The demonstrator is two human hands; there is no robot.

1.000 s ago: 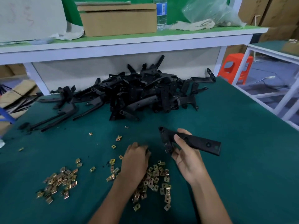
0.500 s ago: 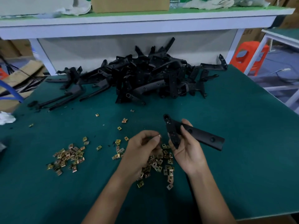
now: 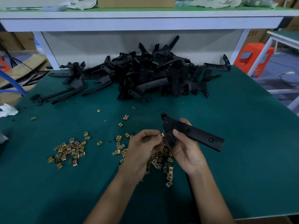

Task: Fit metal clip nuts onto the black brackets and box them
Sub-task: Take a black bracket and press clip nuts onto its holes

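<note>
- Head view: the right hand (image 3: 186,151) grips one flat black bracket (image 3: 199,136) above the green worktop (image 3: 242,126).
- The left hand (image 3: 142,147) pinches one brassy clip nut (image 3: 161,135) beside it.
- Two heaps of square nuts (image 3: 68,149) (image 3: 161,160); one tangled bracket pile (image 3: 153,75).

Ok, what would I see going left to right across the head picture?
A white rag → small heap of clip nuts → left hand pinching one clip nut → right hand gripping the black bracket.

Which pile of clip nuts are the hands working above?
The central pile, partly covered by the left hand; the other pile lies uncovered, well off to the left.
</note>
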